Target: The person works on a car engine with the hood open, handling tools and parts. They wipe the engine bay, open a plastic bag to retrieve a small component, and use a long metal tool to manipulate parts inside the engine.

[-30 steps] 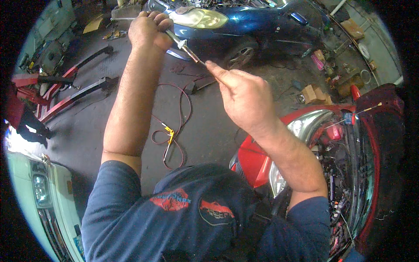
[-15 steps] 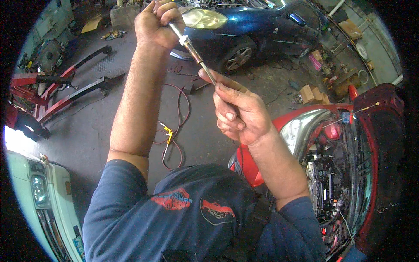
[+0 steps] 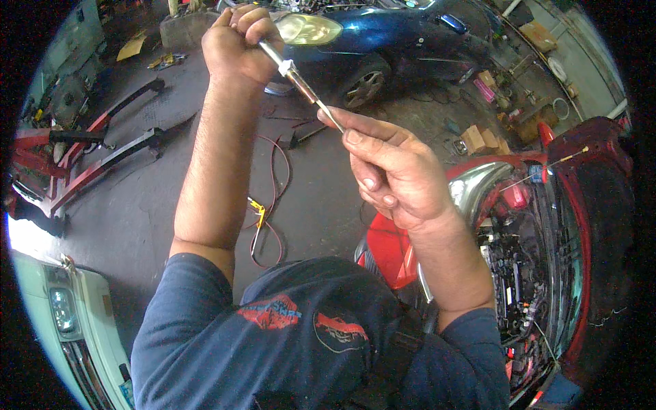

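Pinching the thin near end of a slim metal rod (image 3: 299, 83), the right hand (image 3: 403, 171) has its thumb and forefinger pressed together, while its other fingers curl loosely underneath. The left hand (image 3: 240, 51) makes a fist round the thicker far end, its fingers wrapped right about it. So the rod lies between the two, its long axis slanting from far left to near right, a pale collar (image 3: 286, 67) partway along it; the right hand is the one nearer the body. Whether it is one piece or several joined, I can't tell. No table shows under it; below is the dark floor (image 3: 324, 212), where a dark red hose (image 3: 281, 247) loops beside a yellow nozzle (image 3: 259, 212). Across the far side stands a blue car (image 3: 383, 34), to the right a red car (image 3: 391, 249) with its engine bay (image 3: 509, 266) exposed, at near left a pale vehicle (image 3: 92, 294), and farther off on the left, lift arms (image 3: 96, 177).
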Demonstrator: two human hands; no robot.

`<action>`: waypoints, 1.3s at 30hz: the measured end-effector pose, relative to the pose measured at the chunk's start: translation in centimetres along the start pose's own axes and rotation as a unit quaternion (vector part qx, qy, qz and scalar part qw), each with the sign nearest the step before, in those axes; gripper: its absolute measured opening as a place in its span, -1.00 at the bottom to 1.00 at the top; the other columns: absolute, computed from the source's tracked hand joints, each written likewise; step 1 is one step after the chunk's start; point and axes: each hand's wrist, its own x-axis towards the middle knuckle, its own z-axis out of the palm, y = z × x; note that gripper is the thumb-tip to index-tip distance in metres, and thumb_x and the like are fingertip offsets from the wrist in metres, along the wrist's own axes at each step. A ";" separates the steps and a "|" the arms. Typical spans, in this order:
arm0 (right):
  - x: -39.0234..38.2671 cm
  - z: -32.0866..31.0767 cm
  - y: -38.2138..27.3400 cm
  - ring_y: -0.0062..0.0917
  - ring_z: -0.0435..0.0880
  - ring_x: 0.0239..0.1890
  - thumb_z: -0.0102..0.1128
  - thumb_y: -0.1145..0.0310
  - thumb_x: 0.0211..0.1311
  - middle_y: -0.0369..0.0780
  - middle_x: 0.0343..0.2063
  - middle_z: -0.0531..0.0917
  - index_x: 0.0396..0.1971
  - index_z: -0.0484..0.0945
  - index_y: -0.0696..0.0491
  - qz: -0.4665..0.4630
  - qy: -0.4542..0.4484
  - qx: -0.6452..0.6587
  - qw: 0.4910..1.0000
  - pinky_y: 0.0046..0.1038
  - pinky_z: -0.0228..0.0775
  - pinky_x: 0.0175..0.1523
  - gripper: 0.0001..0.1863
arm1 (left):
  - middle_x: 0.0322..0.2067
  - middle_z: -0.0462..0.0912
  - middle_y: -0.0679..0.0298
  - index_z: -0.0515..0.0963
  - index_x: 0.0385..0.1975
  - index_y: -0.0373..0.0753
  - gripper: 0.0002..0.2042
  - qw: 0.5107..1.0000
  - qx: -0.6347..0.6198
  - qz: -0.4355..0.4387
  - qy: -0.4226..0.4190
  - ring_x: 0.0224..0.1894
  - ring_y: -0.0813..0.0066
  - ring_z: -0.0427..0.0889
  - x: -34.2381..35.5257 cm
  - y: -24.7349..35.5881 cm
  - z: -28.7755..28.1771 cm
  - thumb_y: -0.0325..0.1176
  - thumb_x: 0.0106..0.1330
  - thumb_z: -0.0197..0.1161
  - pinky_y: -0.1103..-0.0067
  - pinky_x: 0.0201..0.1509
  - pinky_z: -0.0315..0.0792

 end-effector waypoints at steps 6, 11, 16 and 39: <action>1.3 0.2 2.9 -0.60 0.42 -0.72 0.13 0.52 0.19 -0.30 -0.70 0.50 0.04 0.56 -0.06 -0.330 0.128 -0.521 0.777 -0.53 0.25 -0.61 -0.61 | -0.69 0.14 0.47 0.21 -0.61 -0.13 -0.76 0.994 0.076 0.076 0.035 -0.69 0.67 0.13 0.0 -1.6 0.1 -0.37 0.36 -0.14 0.70 -0.67 0.00; 2.0 -1.9 1.3 -0.42 0.56 -0.64 0.19 0.44 0.08 -0.29 -0.62 0.50 0.06 0.54 -0.20 -0.302 0.165 -0.832 0.435 -0.38 0.46 -0.52 -0.52 | -0.69 0.12 0.45 0.18 -0.60 -0.13 -0.75 0.925 0.232 0.242 0.180 -0.71 0.66 0.09 0.1 -2.9 -1.2 -0.38 0.38 -0.23 0.71 -0.71 -0.04; 2.6 -3.4 -0.7 -0.38 0.60 -0.60 0.12 0.41 0.11 -0.28 -0.58 0.54 -0.02 0.57 -0.10 -0.343 0.177 -0.805 0.451 -0.37 0.50 -0.50 -0.62 | -0.66 0.12 0.43 0.15 -0.59 -0.12 -0.77 0.909 0.197 0.337 0.144 -0.69 0.64 0.07 0.2 -2.8 -1.6 -0.39 0.37 -0.25 0.69 -0.69 -0.04; 2.1 -2.4 -1.9 -0.81 0.31 -0.64 0.09 0.38 0.31 -0.44 -0.67 0.44 -0.11 0.62 0.14 -0.155 0.004 -0.432 0.889 -0.70 0.13 -0.55 -0.75 | -0.74 0.12 0.46 0.19 -0.67 -0.14 -0.67 0.991 0.050 0.094 0.085 -0.73 0.70 0.10 0.0 -1.2 -0.4 -0.31 0.42 -0.21 0.75 -0.74 0.02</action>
